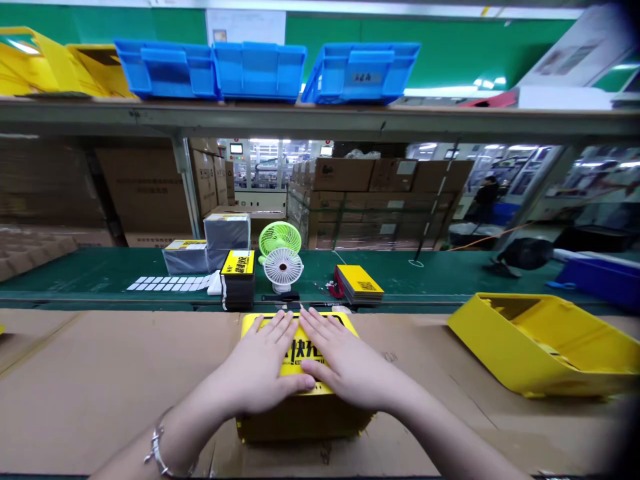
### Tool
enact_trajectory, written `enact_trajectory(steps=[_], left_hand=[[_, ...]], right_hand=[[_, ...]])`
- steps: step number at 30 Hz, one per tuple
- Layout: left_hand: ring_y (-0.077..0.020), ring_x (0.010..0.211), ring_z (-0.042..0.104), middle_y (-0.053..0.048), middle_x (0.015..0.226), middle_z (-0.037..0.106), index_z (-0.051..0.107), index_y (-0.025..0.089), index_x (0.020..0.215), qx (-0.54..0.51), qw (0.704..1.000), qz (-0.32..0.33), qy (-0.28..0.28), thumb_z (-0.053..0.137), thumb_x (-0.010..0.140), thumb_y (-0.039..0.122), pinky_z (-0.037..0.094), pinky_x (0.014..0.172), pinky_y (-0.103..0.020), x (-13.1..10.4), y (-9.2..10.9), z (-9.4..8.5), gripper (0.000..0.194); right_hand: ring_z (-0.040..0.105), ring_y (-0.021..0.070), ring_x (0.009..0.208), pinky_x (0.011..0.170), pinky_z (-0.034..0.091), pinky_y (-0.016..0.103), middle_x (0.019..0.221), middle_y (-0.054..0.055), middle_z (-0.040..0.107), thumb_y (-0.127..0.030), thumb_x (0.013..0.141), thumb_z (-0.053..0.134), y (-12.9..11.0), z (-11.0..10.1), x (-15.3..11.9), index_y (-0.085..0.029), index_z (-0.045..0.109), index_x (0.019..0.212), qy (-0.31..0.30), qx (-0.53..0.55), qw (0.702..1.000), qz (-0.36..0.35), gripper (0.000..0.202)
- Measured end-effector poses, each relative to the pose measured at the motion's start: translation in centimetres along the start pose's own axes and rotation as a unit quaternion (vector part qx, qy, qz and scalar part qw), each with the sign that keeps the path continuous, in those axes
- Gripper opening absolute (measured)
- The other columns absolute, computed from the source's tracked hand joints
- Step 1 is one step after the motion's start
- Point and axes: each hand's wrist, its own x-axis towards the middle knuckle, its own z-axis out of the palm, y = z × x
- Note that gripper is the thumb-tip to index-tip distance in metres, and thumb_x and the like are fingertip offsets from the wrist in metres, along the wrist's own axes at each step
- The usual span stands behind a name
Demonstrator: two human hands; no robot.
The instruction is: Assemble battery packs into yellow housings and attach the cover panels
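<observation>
While the left hand (265, 368) and right hand (350, 365) lie flat, fingers extended, atop the yellow box (305, 420) on the cardboard sheet (135, 393), uneven palm pressure could plausibly dent its printed top — or skid it sideways across the cardboard.

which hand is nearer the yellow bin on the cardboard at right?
Right. The right hand lies flat on the yellow-topped box, to the left of the yellow bin. The left hand lies on the same box, farther left from the bin.
</observation>
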Motion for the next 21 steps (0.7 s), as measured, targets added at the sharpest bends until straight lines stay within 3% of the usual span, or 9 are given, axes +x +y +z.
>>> enact_trajectory(steps=[4,7,9,13,17,21], left_hand=[[-0.0250,0.138,0.009,-0.004,0.151,0.009,0.013,0.026,0.143,-0.022,0.999,-0.039,0.003,0.036,0.079,0.066,0.013,0.112,-0.045,-2.1,-2.1,-0.7,0.079],[-0.0247,0.138,0.007,-0.004,0.151,0.007,0.011,0.023,0.143,-0.013,0.997,-0.072,0.009,0.031,0.080,0.066,0.013,0.112,-0.045,-2.2,-1.8,-0.6,0.079],[-0.0262,0.138,0.005,-0.007,0.151,0.009,0.014,0.019,0.143,0.009,0.997,-0.077,0.020,0.028,0.079,0.067,0.009,0.112,-0.048,-1.3,-0.6,-0.2,0.081],[-0.0269,0.138,0.006,-0.010,0.150,0.012,0.015,0.018,0.143,0.010,1.000,-0.028,0.003,0.027,0.079,0.068,0.008,0.111,-0.050,0.9,1.2,0.4,0.081],[-0.0261,0.138,0.010,-0.006,0.150,0.014,0.016,0.023,0.142,-0.019,1.000,-0.009,-0.008,0.036,0.076,0.069,0.009,0.112,-0.049,0.7,-0.3,-0.2,0.083],[-0.0234,0.139,0.007,0.000,0.151,0.012,0.020,0.029,0.141,-0.104,0.993,-0.053,0.006,0.038,0.081,0.061,0.008,0.112,-0.048,-1.7,-2.6,-0.8,0.070]], right_hand=[[0.009,0.0235,0.138,0.113,0.015,0.043,0.150,0.002,0.009,-0.062,0.085,0.028,2.8,-0.8,-1.9,-0.022,0.015,0.143,0.001,0.004,0.996,0.090,0.072],[0.007,0.0246,0.138,0.113,0.015,0.044,0.150,0.006,0.006,-0.064,0.085,0.024,3.3,-0.4,-1.9,-0.015,0.013,0.143,0.029,-0.009,0.985,0.171,0.077],[0.005,0.0253,0.138,0.113,0.013,0.045,0.150,0.008,0.006,-0.063,0.085,0.023,2.2,0.2,-1.3,-0.012,0.015,0.142,0.032,-0.029,0.986,0.160,0.077],[0.006,0.0234,0.138,0.113,0.014,0.045,0.149,0.005,0.008,-0.052,0.090,0.023,-0.4,0.7,0.0,-0.017,0.016,0.142,0.010,-0.029,0.999,0.037,0.063],[0.011,0.0256,0.138,0.113,0.013,0.048,0.149,0.004,0.012,-0.055,0.087,0.032,-0.1,0.1,-0.6,-0.022,0.018,0.142,0.007,0.001,1.000,0.021,0.066],[0.010,0.0271,0.138,0.113,0.012,0.049,0.150,0.002,0.012,-0.058,0.082,0.042,2.2,-0.3,-2.5,-0.025,0.020,0.142,0.044,0.071,0.993,0.083,0.071]])
